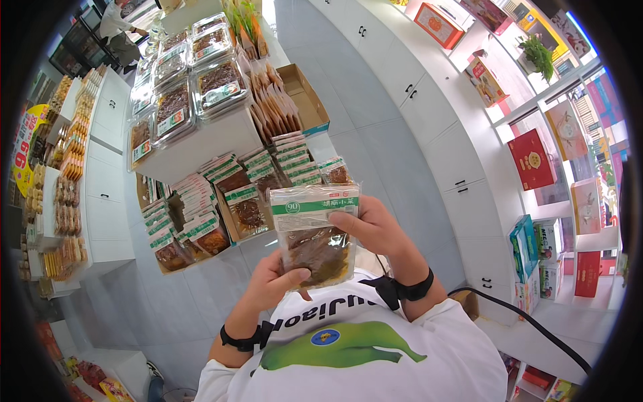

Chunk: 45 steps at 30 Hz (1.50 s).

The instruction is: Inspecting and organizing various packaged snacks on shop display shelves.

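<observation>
Both of my hands hold one sealed clear plastic food packet [321, 256] in front of my chest. It has a white and green header label and brown food inside. My left hand [279, 281] grips its lower corner with the thumb on the front. At the upper edge, my right hand [371, 226] pinches the label with its thumb across the front. Just beyond are cardboard boxes holding rows of similar green-labelled packets [248, 213]. Behind these, clear plastic trays of dark food [173, 108] are stacked on a white display block [211, 143].
An open cardboard box [304, 95] stands beside upright brown packets [274, 105]. White cabinets [427, 115] and shelves with gift boxes [532, 158] line the right. Shelves of packaged food [68, 206] run along the left. Another person [118, 32] stands at the far upper left.
</observation>
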{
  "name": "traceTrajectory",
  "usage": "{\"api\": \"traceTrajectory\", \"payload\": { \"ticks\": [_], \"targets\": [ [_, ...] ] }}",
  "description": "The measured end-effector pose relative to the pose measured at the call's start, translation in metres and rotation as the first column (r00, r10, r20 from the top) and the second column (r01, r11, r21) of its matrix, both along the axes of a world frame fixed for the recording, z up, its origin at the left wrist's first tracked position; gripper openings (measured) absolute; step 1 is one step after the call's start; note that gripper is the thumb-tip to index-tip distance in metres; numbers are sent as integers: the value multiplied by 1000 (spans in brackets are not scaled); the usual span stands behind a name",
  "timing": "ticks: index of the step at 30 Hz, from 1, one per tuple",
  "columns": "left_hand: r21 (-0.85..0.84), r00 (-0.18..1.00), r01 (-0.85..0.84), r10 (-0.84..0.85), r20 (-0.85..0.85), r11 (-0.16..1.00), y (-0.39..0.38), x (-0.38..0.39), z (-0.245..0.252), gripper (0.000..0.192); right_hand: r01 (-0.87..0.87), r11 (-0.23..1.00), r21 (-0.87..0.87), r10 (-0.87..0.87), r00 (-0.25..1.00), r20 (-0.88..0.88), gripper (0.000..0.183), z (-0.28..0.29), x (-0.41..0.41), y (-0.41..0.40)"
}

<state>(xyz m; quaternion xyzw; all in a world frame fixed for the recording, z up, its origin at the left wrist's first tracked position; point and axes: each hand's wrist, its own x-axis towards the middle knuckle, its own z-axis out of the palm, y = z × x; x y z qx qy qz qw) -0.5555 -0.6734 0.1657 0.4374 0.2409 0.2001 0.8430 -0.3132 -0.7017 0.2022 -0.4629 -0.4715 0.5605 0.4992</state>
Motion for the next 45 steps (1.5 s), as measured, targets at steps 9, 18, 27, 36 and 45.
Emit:
{"api": "traceTrajectory", "payload": {
  "ticks": [9, 18, 27, 36, 45],
  "targets": [
    [-11, 997, 31, -31, -71, 999, 16, 60, 8, 44, -47, 999, 0, 47, 998, -37, 35, -11, 65, 15],
    [-4, 995, 15, -15, -96, 1000, 33, 125, 7, 45, -81, 996, 27, 80, 996, 32, 36, -20, 134, 39],
    [-4, 990, -2, 1, -142, 1000, 41, 163, 8, 47, -134, 990, -45, 131, 989, -70, 35, -32, 169, 57],
    [-20, 989, -34, 30, -146, 999, 48, 158, 1, 46, -168, 985, -37, 166, 985, -53, 35, -34, 165, 76],
    [-20, 995, 17, -19, -103, 1000, 73, 137, -9, 47, -128, 991, -36, 130, 990, 49, 36, -29, 142, 92]
  ]
}}
